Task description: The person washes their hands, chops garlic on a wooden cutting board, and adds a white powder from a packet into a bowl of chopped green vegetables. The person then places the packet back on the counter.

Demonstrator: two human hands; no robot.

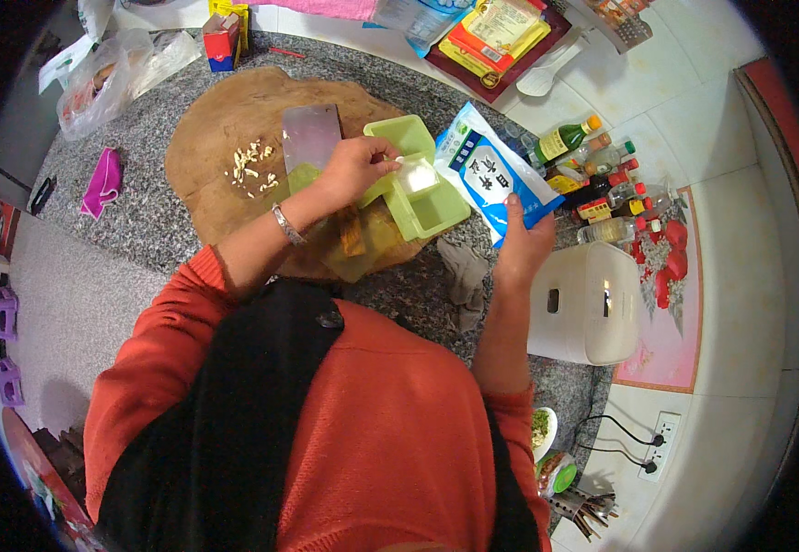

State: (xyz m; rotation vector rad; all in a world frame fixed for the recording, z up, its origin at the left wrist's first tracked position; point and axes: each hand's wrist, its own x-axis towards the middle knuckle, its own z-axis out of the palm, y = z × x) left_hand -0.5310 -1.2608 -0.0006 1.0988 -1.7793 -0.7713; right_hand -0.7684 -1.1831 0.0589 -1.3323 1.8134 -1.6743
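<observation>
My right hand [527, 238] grips the lower end of a blue-and-white printed plastic packet [492, 172], tilted beside a green plastic seasoning box [434, 214]. White powder [418, 176] shows in one compartment of the box. My left hand [365, 165] is at that compartment, thumb and fingertips together at its edge; whether they pinch something small cannot be told. Under and beside my left wrist lie translucent lids. A cleaver's wide blade [310, 134] rests on the round wooden chopping board [199, 145], with chopped pale pieces [251, 164], perhaps garlic, to its left.
Several bottles [568, 141] stand along the tiled wall at the right, above a white appliance [582, 303]. A grey cloth [465, 276] lies near the board. Stacked food packets [496, 34], a small red-and-blue box [221, 45], a plastic bag [106, 83] and a magenta cloth [103, 183] are farther out.
</observation>
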